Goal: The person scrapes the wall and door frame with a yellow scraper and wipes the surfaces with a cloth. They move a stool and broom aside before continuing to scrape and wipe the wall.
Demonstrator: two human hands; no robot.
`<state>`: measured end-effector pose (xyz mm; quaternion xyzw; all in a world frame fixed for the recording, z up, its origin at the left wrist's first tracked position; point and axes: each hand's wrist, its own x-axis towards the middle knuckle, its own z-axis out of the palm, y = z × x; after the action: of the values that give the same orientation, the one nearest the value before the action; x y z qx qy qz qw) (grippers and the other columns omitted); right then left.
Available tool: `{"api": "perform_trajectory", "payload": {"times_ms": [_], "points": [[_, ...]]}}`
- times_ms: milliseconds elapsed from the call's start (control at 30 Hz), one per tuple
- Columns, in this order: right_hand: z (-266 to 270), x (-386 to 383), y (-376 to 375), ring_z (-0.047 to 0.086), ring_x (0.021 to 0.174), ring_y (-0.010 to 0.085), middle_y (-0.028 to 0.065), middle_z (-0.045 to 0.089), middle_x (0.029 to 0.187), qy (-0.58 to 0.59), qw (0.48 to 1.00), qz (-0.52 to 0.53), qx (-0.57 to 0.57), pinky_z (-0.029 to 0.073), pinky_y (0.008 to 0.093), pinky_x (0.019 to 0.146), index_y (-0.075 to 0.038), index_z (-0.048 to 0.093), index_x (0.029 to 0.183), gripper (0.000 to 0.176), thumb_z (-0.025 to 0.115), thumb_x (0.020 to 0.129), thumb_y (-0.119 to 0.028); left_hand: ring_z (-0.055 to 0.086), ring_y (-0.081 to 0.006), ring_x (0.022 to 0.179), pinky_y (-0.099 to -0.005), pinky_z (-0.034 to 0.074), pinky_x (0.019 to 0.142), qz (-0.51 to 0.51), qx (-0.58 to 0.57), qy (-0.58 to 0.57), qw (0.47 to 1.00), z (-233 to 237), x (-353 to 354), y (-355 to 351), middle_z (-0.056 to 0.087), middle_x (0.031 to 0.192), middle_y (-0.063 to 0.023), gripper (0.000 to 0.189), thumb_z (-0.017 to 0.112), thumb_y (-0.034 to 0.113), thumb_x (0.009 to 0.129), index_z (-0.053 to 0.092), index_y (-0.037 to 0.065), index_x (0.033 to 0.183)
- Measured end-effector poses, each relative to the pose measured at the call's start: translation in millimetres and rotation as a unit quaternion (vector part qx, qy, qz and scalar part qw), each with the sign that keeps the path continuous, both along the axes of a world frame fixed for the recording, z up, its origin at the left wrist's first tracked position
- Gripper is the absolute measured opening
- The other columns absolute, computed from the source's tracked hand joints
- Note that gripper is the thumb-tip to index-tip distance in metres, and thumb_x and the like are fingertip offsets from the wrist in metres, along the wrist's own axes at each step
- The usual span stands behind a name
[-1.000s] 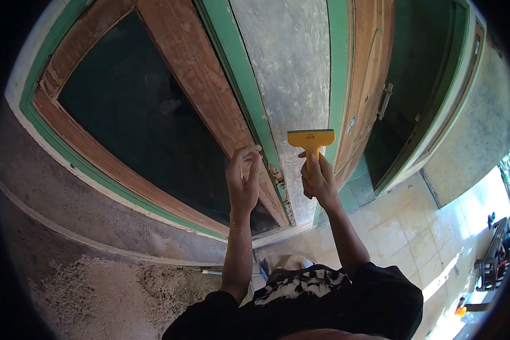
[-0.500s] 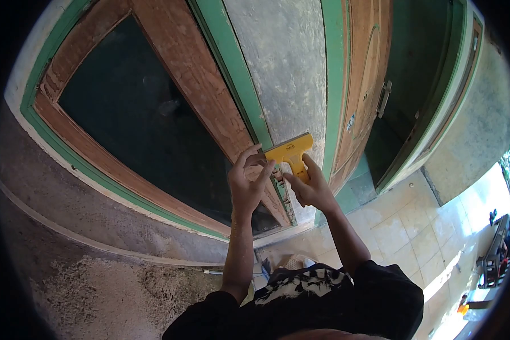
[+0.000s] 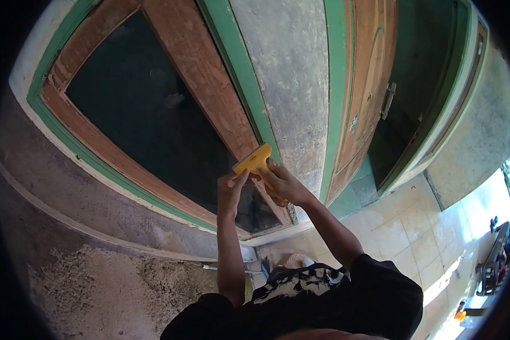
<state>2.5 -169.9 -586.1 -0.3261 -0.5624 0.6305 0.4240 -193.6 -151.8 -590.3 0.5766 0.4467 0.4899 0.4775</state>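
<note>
Fingers of the right hand (image 3: pixel 282 186) closed round the handle of the yellow scraper (image 3: pixel 253 161); those of the left hand (image 3: pixel 231 190) bent, at the blade end. Head view: scraper tilted, in front of the window's brown frame (image 3: pixel 209 85). Relative to window: dark pane (image 3: pixel 147 113) left of scraper, grey wall strip (image 3: pixel 289 73) right, wooden door (image 3: pixel 365 85) farther right.

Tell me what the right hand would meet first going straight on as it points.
Leading with the yellow scraper it holds, the right hand would likely meet the brown wooden window frame first; any gap is hard to judge.
</note>
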Motion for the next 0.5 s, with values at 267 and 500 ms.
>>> {"api": "perform_trajectory", "payload": {"times_ms": [267,500], "points": [[-14.3,-17.4,7.4,0.042,0.039,0.0102,-0.0012,0.045,0.06,0.003,0.999,0.021,0.03,0.036,0.0266,0.036,-0.001,0.054,0.104,0.042,0.042,0.111,-0.04,0.071,-0.013,0.086,-0.0283,0.058,0.085,-0.007,0.023,0.029,0.999,-5.2,-4.0,-9.2,0.075,0.098,-0.0085,0.032,0.075,0.024,0.096,0.072,-0.003,0.114],[-11.3,-14.4,2.1,0.041,0.039,0.009,-0.0019,0.044,0.059,0.001,0.998,-0.051,-0.04,0.035,0.0267,0.036,0.0,0.057,0.102,0.05,0.043,0.11,-0.047,0.065,-0.0082,0.086,-0.0248,0.052,0.082,-0.017,-0.013,0.03,0.999,-20.6,-15.7,-4.4,0.072,0.093,-0.0044,0.032,0.084,0.018,0.088,0.072,-0.003,0.11]]}}
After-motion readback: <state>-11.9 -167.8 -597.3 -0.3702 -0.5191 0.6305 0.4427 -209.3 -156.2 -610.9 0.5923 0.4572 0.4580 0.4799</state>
